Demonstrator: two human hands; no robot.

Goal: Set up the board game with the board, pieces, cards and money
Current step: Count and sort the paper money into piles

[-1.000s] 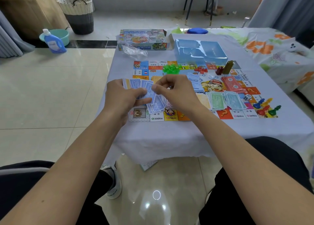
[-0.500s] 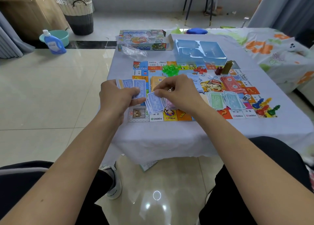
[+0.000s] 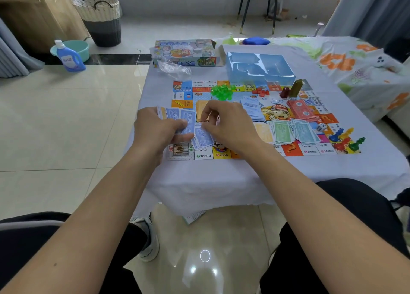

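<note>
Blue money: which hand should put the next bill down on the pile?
Probably the right hand: it already pinches a bill over the blue pile, while the left hand is busy gripping the fan of blue bills.

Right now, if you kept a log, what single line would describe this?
step: sorting money | left hand: holds fanned blue notes | right hand: pinches a note over the board | green notes: laid out

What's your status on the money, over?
Left hand holds fanned blue notes. Right hand pinches notes off blue pile on board. Nothing in the way.
</note>
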